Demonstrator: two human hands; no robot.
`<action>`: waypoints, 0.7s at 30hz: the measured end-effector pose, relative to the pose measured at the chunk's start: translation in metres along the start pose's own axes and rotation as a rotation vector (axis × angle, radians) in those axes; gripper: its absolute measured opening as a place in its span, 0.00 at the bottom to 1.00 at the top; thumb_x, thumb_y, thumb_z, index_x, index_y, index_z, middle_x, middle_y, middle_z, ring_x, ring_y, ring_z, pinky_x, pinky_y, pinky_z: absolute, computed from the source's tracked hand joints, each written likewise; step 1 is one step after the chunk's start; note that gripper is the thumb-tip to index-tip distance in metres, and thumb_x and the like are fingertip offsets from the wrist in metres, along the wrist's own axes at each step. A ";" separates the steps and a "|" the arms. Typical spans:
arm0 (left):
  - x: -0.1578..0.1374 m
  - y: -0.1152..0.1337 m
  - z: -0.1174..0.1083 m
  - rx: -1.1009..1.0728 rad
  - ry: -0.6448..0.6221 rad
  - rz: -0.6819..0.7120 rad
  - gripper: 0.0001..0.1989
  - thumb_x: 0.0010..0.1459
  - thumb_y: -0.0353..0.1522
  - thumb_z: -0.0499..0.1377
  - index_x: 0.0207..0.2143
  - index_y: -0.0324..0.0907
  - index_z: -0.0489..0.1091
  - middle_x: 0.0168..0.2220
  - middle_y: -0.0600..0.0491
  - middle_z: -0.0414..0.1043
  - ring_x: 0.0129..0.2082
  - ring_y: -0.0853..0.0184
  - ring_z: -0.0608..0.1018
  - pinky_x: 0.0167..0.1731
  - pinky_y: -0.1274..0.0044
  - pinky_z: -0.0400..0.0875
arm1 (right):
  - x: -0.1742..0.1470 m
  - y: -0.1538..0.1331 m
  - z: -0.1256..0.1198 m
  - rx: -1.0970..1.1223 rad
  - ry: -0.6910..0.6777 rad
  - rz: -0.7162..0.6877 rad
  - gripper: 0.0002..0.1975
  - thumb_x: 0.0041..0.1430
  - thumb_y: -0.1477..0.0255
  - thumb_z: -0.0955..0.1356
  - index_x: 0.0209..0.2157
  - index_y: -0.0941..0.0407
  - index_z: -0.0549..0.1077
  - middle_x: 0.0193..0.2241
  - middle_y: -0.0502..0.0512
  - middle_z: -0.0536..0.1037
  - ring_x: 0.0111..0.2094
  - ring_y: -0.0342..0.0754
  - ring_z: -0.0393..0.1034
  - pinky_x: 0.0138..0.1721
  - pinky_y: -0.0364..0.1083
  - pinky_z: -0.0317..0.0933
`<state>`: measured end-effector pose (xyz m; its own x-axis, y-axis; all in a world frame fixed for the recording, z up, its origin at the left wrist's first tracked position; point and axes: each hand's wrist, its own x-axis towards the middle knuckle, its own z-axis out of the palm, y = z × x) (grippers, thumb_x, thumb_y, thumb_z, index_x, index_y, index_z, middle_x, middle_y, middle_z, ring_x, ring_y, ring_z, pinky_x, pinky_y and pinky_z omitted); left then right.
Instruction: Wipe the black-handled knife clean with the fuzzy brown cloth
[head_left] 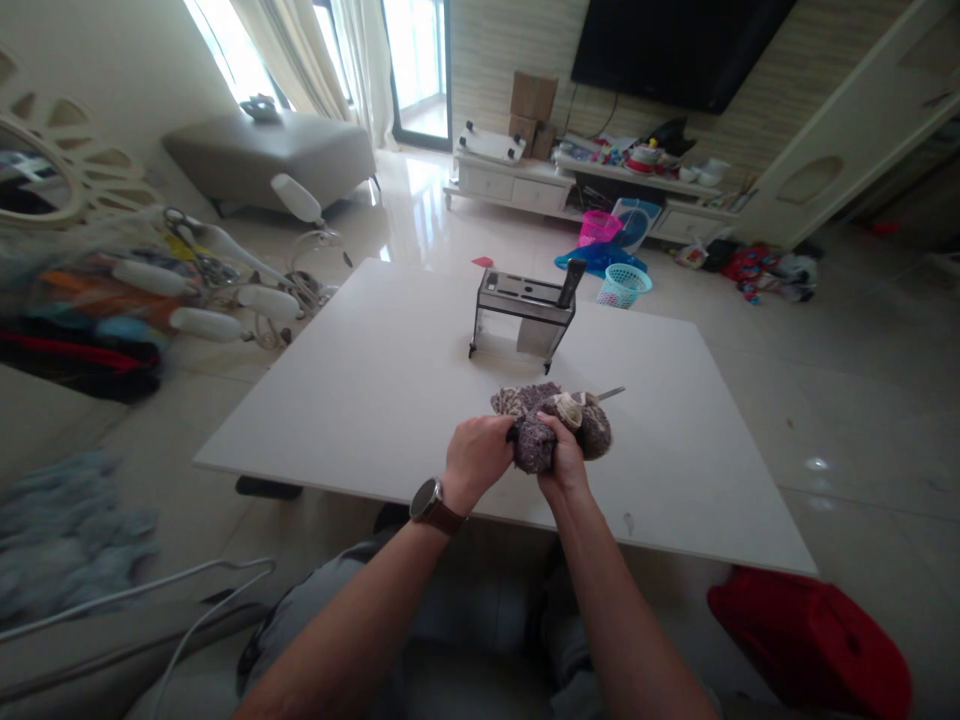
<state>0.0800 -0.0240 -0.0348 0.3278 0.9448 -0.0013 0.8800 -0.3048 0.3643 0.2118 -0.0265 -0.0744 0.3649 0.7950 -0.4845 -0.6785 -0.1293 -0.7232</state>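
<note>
My left hand (478,458), with a watch on its wrist, is closed around the dark handle of what looks like a knife. Its narrow metal end (612,393) sticks out beyond a bunched brown-grey towel (535,445), which hides the middle. My right hand (566,462) grips the towel, thumb on top, folding it around the blade. Both hands are over the near part of the white table (360,400). Beyond them a knife rack (517,290) stands on the tabletop, with a black-handled knife (573,282) upright in its right end.
A fallen or low lamp with white shades (268,302) is left of the table. Behind the table are a light-blue basket (624,285) and a pink basket (598,227) on the floor. A red stool or bag (810,640) sits by the near right corner.
</note>
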 end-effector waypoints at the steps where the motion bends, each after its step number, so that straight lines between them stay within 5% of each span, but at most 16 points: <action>1: 0.000 0.000 0.000 -0.001 0.003 0.002 0.09 0.62 0.31 0.56 0.36 0.45 0.77 0.37 0.47 0.80 0.38 0.61 0.81 0.35 0.74 0.65 | 0.000 0.000 0.000 0.000 -0.004 -0.001 0.19 0.44 0.72 0.77 0.41 0.58 0.78 0.36 0.51 0.84 0.36 0.46 0.79 0.40 0.44 0.75; 21: 0.000 -0.001 0.002 0.013 0.027 0.011 0.08 0.62 0.30 0.56 0.35 0.45 0.76 0.36 0.48 0.81 0.36 0.61 0.81 0.33 0.73 0.63 | -0.002 -0.001 0.002 0.024 0.031 0.016 0.19 0.42 0.74 0.77 0.40 0.59 0.79 0.36 0.52 0.84 0.33 0.46 0.78 0.37 0.43 0.74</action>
<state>0.0800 -0.0238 -0.0375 0.3282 0.9442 0.0283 0.8808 -0.3166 0.3522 0.2103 -0.0267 -0.0716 0.3731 0.7740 -0.5116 -0.6996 -0.1275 -0.7031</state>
